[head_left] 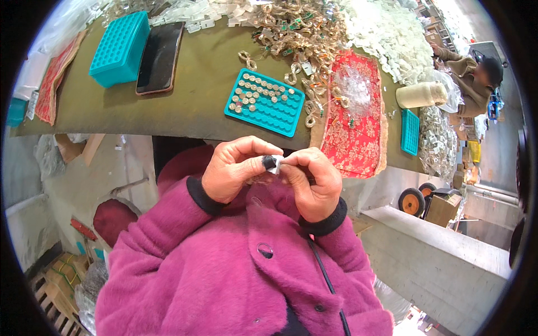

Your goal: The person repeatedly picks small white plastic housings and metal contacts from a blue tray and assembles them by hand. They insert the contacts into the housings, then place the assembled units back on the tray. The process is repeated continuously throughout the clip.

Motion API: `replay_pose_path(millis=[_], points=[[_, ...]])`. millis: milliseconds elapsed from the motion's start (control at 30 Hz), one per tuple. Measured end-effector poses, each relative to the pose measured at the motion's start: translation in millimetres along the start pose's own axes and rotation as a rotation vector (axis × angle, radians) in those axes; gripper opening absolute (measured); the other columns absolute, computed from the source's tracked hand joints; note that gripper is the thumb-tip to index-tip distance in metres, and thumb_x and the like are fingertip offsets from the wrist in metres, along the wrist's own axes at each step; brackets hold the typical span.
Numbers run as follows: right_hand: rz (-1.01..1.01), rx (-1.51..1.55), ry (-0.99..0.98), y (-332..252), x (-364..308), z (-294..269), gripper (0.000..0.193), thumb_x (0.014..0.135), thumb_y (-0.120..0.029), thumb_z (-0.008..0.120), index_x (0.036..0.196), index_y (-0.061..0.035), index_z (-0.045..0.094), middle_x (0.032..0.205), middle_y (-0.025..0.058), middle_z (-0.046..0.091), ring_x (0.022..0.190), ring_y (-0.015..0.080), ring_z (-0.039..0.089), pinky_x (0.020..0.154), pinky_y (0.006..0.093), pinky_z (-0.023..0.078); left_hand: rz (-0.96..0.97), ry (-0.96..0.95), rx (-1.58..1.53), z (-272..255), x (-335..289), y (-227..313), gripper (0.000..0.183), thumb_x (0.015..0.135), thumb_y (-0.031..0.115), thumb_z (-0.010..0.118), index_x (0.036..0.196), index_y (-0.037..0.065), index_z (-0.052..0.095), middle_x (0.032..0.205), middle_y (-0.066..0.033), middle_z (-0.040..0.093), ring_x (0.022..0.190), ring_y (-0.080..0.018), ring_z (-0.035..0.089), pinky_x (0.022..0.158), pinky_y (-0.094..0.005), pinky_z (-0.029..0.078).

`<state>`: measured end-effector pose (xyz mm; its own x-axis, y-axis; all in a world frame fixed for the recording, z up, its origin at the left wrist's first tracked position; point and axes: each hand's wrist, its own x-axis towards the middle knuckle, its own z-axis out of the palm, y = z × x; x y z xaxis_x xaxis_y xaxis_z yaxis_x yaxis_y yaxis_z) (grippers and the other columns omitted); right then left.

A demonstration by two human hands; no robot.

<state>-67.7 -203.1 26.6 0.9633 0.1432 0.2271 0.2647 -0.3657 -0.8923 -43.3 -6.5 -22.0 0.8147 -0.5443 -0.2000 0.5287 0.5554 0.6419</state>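
Both hands meet in front of my chest, just off the table's near edge. Thumb and fingers of my left hand (pixel 230 171) pinch a small white plastic piece (pixel 276 164); a black wrap covers the tip of that thumb. From the other side my right hand (pixel 315 182) grips the same piece with its thumb and index finger. Fingertips hide most of it. Beyond them lies a teal tray (pixel 284 122) with rows of round pockets. Several small silver button cells (pixel 253 94) sit in its far and left pockets.
Coiled wire bundles (pixel 297 33) and white plastic pieces (pixel 386 33) are heaped at the back. A red patterned cloth (pixel 367 131) lies right, a phone (pixel 161 59) and stacked teal trays (pixel 119 50) left. A spool-like cylinder (pixel 421 95) and another person (pixel 473 84) are far right.
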Motion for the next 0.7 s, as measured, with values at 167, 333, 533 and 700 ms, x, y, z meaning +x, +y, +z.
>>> replay_pose_path(millis=[167, 333, 533, 700], points=[[0.341, 0.433, -0.023, -7, -7, -5, 0.008, 0.095, 0.007, 0.070, 0.099, 0.0010, 0.069, 0.091, 0.0064, 0.068, 0.074, 0.0117, 0.066, 0.066, 0.0258, 0.055, -0.085, -0.015, 0.029, -3, -6, 6, 0.020, 0.100, 0.005, 0.068, 0.119, -0.002, 0.069, 0.110, -0.0099, 0.073, 0.102, -0.0176, 0.071, 0.093, -0.0341, 0.057], [0.078, 0.174, -0.165, 0, 2, -12, 0.006, 0.094, 0.006, 0.070, 0.097, 0.0009, 0.068, 0.089, 0.0058, 0.065, 0.071, 0.0111, 0.064, 0.064, 0.0245, 0.052, 0.052, -0.069, 0.112, -2, -3, 3, 0.017, 0.097, 0.001, 0.071, 0.114, -0.002, 0.073, 0.107, -0.0107, 0.072, 0.100, -0.0182, 0.070, 0.090, -0.0334, 0.056], [0.490, 0.495, -0.175, 0, 5, -16, 0.010, 0.095, 0.003, 0.072, 0.100, -0.0014, 0.065, 0.089, 0.0012, 0.063, 0.070, 0.0057, 0.059, 0.062, 0.0198, 0.049, 0.008, -0.045, 0.115, 0, -1, 5, 0.017, 0.098, 0.001, 0.070, 0.115, -0.002, 0.073, 0.103, -0.0107, 0.071, 0.085, -0.0188, 0.073, 0.068, -0.0257, 0.060], [0.367, 0.317, -0.169, 5, 11, -14, 0.008, 0.096, 0.005, 0.070, 0.098, -0.0008, 0.065, 0.088, 0.0010, 0.063, 0.069, 0.0056, 0.059, 0.061, 0.0197, 0.048, -0.032, 0.016, 0.183, 2, 4, 12, 0.017, 0.101, 0.009, 0.071, 0.116, 0.000, 0.074, 0.096, -0.0075, 0.077, 0.078, -0.0124, 0.074, 0.063, -0.0213, 0.053]])
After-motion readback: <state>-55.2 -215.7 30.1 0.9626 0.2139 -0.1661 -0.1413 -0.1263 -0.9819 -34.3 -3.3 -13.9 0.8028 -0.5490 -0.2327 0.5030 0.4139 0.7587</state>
